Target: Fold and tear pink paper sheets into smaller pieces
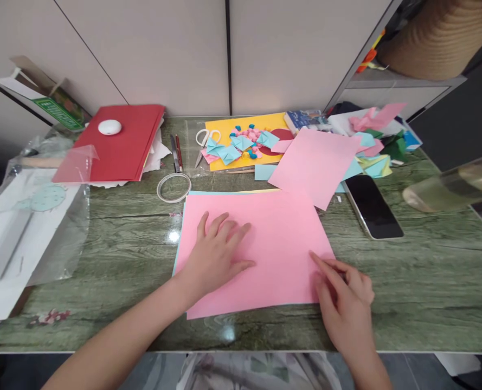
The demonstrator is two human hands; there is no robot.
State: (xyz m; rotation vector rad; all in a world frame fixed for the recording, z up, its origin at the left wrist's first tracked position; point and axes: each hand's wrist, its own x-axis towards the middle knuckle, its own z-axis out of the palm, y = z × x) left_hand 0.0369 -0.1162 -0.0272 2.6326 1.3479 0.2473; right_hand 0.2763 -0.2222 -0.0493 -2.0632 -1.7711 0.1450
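A large pink sheet of paper lies flat on the green table, with light blue and yellow edges showing beneath it. My left hand rests on its left half, palm down and fingers spread. At the lower right corner of the sheet is my right hand. Its index finger reaches onto the paper, the thumb is bent close by, and the other fingers curl at the edge. The corner itself is hidden under this hand. A smaller pink piece of paper overlaps the far right of the sheet.
Behind lie a roll of tape, scissors and folded blue paper pieces on yellow paper. A phone and a clear cup stand right. Left are a red folder and a plastic sleeve.
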